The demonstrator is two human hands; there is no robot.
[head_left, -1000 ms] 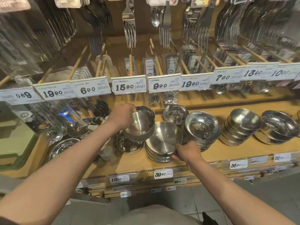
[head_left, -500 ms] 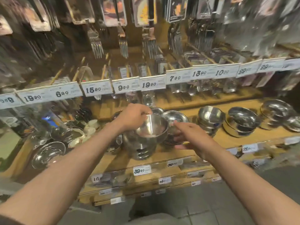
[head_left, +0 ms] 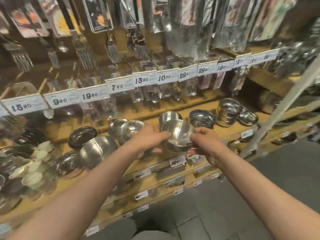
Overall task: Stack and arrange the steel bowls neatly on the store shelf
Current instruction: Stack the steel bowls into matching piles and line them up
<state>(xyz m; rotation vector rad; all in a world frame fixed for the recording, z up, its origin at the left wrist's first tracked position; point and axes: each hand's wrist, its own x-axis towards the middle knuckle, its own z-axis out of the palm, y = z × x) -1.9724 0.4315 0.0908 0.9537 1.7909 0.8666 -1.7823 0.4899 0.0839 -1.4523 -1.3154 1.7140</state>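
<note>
Both hands hold one steel bowl [head_left: 178, 135] tilted toward me above the shelf's front edge. My left hand [head_left: 149, 139] grips its left rim, my right hand [head_left: 206, 144] its right rim. Just behind it stands another steel bowl [head_left: 168, 117] on the wooden shelf [head_left: 149, 118]. A larger bowl stack [head_left: 97, 149] sits to the left, flat dishes [head_left: 128, 127] behind my left hand, a dish stack [head_left: 202, 118] and a tall bowl stack [head_left: 228, 111] to the right. The view is blurred.
Price tags [head_left: 121, 87] run along a rail above the bowls, with hanging forks and packaged cutlery [head_left: 112, 51] overhead. White small dishes [head_left: 32, 168] lie at the left. A grey metal post [head_left: 284, 104] slants at the right. Grey floor tiles [head_left: 225, 213] lie below.
The view has swung right along the shelf. My left hand carried the bowl right, away from the stack it hovered over, and my right hand has taken hold of its other side.
</note>
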